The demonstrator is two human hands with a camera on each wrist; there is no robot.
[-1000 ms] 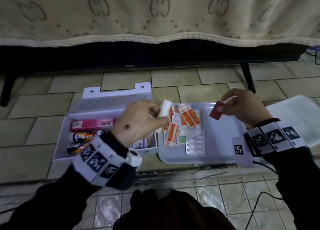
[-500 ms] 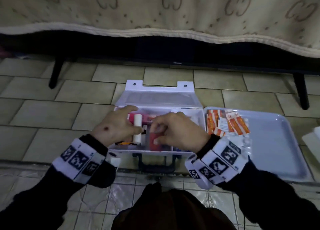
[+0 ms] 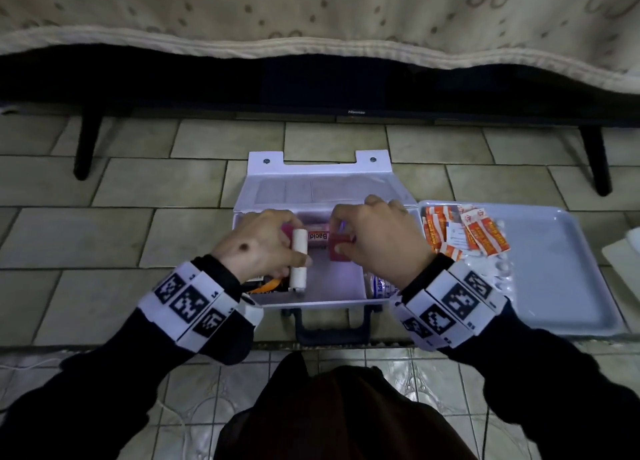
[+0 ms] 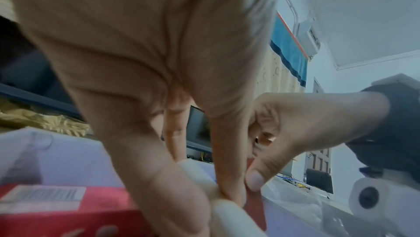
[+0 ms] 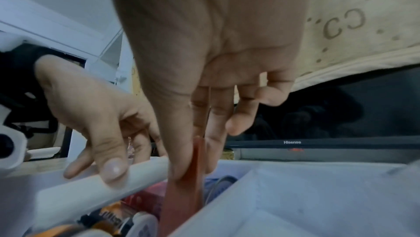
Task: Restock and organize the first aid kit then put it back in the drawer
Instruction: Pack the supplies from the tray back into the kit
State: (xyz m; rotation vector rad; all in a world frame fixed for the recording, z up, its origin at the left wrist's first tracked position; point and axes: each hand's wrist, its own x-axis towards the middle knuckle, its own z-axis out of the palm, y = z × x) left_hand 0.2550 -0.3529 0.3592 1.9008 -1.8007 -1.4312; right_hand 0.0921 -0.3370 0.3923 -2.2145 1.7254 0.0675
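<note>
Your left hand (image 3: 258, 248) grips a white roll (image 3: 299, 259), and your right hand (image 3: 377, 237) pinches a flat red packet (image 3: 337, 250), both at mid-frame over the open kit (image 3: 325, 293).

One open first aid kit (image 3: 325, 185), one tray (image 3: 561, 286), one white roll (image 3: 299, 258), one red packet (image 3: 338, 248), two hands.
</note>
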